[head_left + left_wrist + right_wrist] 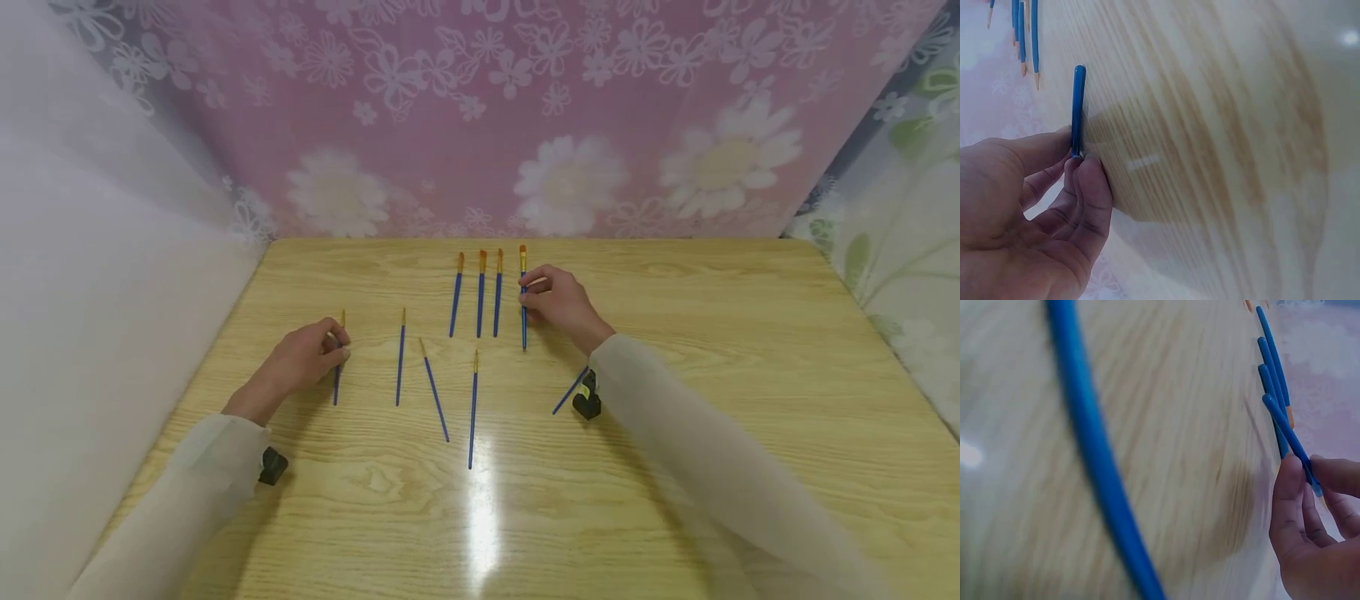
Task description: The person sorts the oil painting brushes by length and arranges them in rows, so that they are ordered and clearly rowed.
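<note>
My left hand (303, 357) pinches a slim blue paintbrush (1077, 106) between thumb and fingers at the left of the table. Its bristle tip points to the back in the head view. Toward the back middle, my right hand (564, 307) pinches a wider blue flat paintbrush (1290, 434) with orange bristles. Just left of it lie three similar flat brushes (481, 300), side by side with bristles to the back. Between the hands and nearer the front are three thin brushes (401, 358), spread apart, the middle one slanted.
Another blue brush (570, 390) lies slanted under the right wrist, partly hidden by the sleeve and a black wrist camera (587, 398). Flowered pink cloth (465, 167) hangs along the back edge of the wooden table (360, 533). A white surface (112, 250) borders the left side.
</note>
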`<action>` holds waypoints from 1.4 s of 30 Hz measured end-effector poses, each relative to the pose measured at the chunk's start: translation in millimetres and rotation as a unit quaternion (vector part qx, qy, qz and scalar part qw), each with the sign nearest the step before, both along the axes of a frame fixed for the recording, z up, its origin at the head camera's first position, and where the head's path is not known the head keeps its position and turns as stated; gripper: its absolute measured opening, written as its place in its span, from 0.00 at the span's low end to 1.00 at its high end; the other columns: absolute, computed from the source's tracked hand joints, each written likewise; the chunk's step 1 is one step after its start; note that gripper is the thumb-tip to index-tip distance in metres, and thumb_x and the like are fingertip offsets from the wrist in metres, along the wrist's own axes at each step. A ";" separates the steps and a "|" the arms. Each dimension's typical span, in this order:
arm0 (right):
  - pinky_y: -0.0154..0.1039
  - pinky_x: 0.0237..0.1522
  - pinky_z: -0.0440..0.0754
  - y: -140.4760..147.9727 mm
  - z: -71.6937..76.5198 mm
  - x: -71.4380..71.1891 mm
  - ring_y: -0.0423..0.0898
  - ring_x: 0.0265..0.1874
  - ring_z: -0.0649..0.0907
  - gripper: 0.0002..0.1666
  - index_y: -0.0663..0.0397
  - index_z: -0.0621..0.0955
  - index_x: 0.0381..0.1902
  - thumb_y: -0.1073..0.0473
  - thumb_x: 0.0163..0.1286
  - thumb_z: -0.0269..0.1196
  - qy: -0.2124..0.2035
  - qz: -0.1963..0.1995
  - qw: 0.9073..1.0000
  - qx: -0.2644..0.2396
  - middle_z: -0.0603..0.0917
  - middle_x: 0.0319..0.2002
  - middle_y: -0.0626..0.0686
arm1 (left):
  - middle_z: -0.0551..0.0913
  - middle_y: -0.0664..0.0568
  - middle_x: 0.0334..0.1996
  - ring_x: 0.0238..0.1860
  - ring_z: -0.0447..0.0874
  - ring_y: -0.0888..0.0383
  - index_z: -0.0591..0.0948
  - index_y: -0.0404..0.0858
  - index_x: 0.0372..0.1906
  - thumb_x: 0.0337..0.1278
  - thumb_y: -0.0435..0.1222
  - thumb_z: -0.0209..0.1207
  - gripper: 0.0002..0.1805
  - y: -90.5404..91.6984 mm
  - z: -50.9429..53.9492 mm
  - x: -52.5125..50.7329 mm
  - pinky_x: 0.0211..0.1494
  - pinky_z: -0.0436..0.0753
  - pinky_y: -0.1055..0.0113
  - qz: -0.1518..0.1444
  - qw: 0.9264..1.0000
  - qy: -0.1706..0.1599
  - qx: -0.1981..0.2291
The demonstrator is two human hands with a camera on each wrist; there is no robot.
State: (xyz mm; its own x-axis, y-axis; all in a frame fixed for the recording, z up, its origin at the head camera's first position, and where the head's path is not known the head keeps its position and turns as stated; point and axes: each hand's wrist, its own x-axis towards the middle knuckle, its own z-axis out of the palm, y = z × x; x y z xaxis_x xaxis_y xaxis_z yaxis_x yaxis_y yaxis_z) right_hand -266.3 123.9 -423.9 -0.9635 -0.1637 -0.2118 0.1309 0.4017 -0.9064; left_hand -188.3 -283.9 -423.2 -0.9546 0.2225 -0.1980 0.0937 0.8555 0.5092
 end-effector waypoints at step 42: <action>0.61 0.61 0.83 -17.6 -0.7 -2.5 0.61 0.58 0.84 0.20 0.60 0.82 0.68 0.59 0.84 0.60 0.112 0.004 0.979 0.171 0.84 0.60 0.63 | 0.85 0.34 0.53 0.44 0.83 0.45 0.77 0.34 0.62 0.84 0.38 0.58 0.14 -1.7 -1.2 -1.4 0.46 0.82 0.52 0.006 1.000 -0.008 -0.012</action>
State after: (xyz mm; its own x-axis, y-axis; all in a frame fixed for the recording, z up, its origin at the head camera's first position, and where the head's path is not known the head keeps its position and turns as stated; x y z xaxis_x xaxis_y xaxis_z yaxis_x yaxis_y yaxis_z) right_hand -268.8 106.3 -424.6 -0.9911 -0.1273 -0.0391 -0.0596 0.6865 -0.7247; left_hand -189.7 -285.6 -424.4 -0.9537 0.2063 -0.2190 0.0755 0.8688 0.4894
